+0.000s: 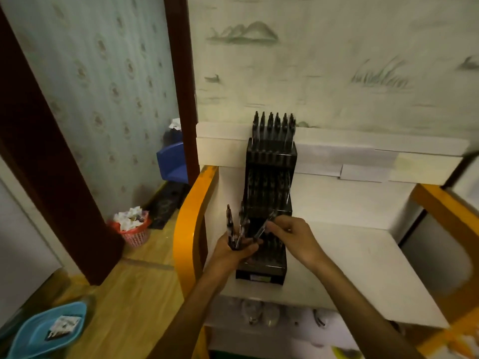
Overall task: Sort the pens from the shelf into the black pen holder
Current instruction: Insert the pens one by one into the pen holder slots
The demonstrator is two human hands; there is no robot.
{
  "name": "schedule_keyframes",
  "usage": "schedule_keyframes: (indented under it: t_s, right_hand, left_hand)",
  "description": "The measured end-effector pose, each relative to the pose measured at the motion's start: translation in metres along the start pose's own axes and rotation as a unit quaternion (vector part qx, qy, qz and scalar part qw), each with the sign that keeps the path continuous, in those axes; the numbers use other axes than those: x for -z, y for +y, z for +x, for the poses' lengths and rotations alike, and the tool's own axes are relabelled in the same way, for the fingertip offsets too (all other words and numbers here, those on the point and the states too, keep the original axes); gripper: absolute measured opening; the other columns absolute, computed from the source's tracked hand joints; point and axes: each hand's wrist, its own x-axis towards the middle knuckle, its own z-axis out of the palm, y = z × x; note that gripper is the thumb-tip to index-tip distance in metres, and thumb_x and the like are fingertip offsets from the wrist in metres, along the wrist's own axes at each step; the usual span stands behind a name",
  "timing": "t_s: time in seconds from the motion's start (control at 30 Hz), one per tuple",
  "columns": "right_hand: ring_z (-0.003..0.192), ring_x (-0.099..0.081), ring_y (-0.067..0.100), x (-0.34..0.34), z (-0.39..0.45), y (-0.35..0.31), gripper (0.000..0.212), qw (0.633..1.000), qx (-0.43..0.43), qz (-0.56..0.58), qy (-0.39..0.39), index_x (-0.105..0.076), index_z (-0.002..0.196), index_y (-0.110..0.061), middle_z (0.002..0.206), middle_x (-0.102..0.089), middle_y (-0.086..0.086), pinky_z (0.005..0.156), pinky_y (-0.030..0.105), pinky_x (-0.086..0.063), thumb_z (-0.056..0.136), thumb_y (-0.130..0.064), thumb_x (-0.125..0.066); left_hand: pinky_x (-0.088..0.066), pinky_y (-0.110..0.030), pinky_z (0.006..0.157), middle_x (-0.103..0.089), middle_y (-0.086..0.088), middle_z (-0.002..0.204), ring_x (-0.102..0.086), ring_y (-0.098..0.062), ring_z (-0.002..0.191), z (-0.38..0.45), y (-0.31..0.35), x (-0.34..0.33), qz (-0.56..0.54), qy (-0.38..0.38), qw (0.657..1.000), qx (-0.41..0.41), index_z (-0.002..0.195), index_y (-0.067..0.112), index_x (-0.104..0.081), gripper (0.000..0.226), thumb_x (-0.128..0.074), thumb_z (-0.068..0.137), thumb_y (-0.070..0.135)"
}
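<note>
Reaching forward from the bottom of the view, two bare forearms are seen over a white shelf [337, 255] framed by orange wooden arms. The left hand [233, 251] is curled round a small bunch of dark pens [234, 229], which fan upward from the fist, just left of the holder's lower tiers. The right hand [290, 234] is closed in a pinch on one pen [263, 228], whose shaft slants down toward the bunch in the left hand; whether it touches the bunch cannot be told. Both hands are held above the front part of the black pen holder [269, 177], a stepped rack that stands on the shelf and rises toward the wall. Dark pens are seen in its lower tiers, though blur hides their number. At the rack's top, a row of six pens [274, 125] is stood upright against the pale wall with faint landscape drawings. White boxes [363, 161] are lined along the back of the shelf beside the rack.

To the left, on the wooden floor, a blue tray [49, 330] lies nearest, a red basket [133, 229] filled with crumpled paper stands farther off, and a blue stool [172, 161] is seen beyond a dark door frame.
</note>
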Motion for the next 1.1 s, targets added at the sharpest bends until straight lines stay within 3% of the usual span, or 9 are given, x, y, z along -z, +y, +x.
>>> schedule_keyframes:
  t_s: [0.13,0.3,0.47,0.6,0.67,0.7,0.8,1.0,1.1]
  right_hand:
    - [0.084,-0.072,0.009,-0.010,0.003,-0.002,0.018,0.997,-0.036,0.063,0.014,-0.074,0.088,-0.018,0.085,-0.076,-0.005,0.076,0.015,-0.053,0.097,-0.028,-0.061]
    - [0.078,-0.075,0.022,-0.007,0.002,0.003,0.018,0.987,-0.069,0.119,0.083,-0.070,0.095,-0.005,0.084,-0.076,0.006,0.068,0.026,-0.059,0.097,-0.021,-0.060]
    - [0.073,-0.073,0.009,-0.008,-0.003,0.016,0.009,0.993,-0.049,-0.020,0.101,-0.066,0.086,-0.016,0.074,-0.074,0.000,0.072,0.022,-0.057,0.094,-0.020,-0.064]
    - [0.076,-0.072,0.006,-0.020,-0.003,0.026,0.011,0.985,-0.020,-0.142,0.095,-0.065,0.089,-0.016,0.076,-0.074,-0.001,0.075,0.023,-0.056,0.095,-0.025,-0.064]
    - [0.078,-0.071,0.008,-0.024,-0.003,0.030,0.012,0.981,-0.015,-0.167,0.094,-0.066,0.092,-0.016,0.079,-0.074,-0.001,0.076,0.025,-0.057,0.096,-0.027,-0.062]
    - [0.079,-0.071,0.008,-0.025,-0.003,0.032,0.012,0.980,-0.016,-0.171,0.096,-0.066,0.093,-0.017,0.080,-0.074,-0.001,0.076,0.025,-0.057,0.096,-0.028,-0.061]
    - [0.080,-0.071,0.010,-0.029,-0.003,0.037,0.013,0.977,-0.014,-0.190,0.098,-0.066,0.095,-0.016,0.082,-0.074,0.000,0.074,0.026,-0.057,0.097,-0.028,-0.060]
    - [0.077,-0.068,0.015,-0.037,0.002,0.047,0.019,0.972,-0.021,-0.220,0.074,-0.069,0.098,-0.011,0.083,-0.073,0.004,0.075,0.031,-0.055,0.098,-0.027,-0.059]
    - [0.078,-0.067,0.012,-0.041,0.006,0.049,0.019,0.971,-0.029,-0.226,0.067,-0.070,0.102,-0.013,0.086,-0.073,0.002,0.073,0.024,-0.054,0.099,-0.028,-0.058]
  left_hand:
    - [-0.049,-0.013,0.054,-0.076,0.004,0.107,-0.068,0.001,0.073,0.004,0.004,0.006,0.015,-0.015,1.000,-0.016,0.119,0.024,-0.063,0.037,-0.076,0.084,0.028]
    - [-0.041,-0.017,0.041,-0.076,-0.001,0.093,-0.062,-0.012,0.050,0.018,-0.002,0.022,0.033,0.033,0.998,-0.029,0.112,0.019,-0.061,0.023,-0.065,0.094,0.033]
    - [-0.041,-0.023,0.040,-0.068,0.002,0.068,-0.051,-0.005,0.044,0.032,-0.013,0.041,0.085,0.078,0.992,-0.050,0.106,0.025,-0.063,0.011,-0.063,0.097,0.031]
    - [-0.056,-0.022,0.064,-0.073,0.013,0.093,-0.069,-0.007,0.082,0.037,-0.010,0.045,0.081,0.075,0.992,-0.062,0.121,0.036,-0.058,0.031,-0.069,0.093,0.028]
    - [-0.057,-0.039,0.059,-0.066,-0.017,0.091,-0.063,-0.027,0.068,0.040,-0.008,0.046,0.058,0.067,0.996,-0.031,0.128,0.023,-0.057,0.035,-0.067,0.095,0.023]
    - [-0.051,-0.035,0.048,-0.060,-0.022,0.080,-0.056,-0.024,0.055,0.042,-0.008,0.047,0.041,0.063,0.997,-0.016,0.129,0.015,-0.055,0.035,-0.066,0.096,0.021]
    - [-0.039,-0.023,0.044,-0.052,0.000,0.063,-0.047,-0.010,0.049,0.045,-0.010,0.049,0.029,0.051,0.998,-0.015,0.121,0.004,-0.053,0.026,-0.060,0.099,0.015]
    - [-0.050,-0.027,0.058,-0.067,-0.006,0.078,-0.058,-0.012,0.059,0.043,-0.014,0.047,0.039,0.049,0.998,-0.030,0.105,0.014,-0.066,0.011,-0.061,0.097,0.021]
    - [-0.048,-0.020,0.054,-0.072,-0.004,0.085,-0.059,-0.009,0.058,0.043,-0.016,0.048,0.056,0.058,0.995,-0.063,0.101,0.019,-0.067,0.011,-0.062,0.096,0.028]
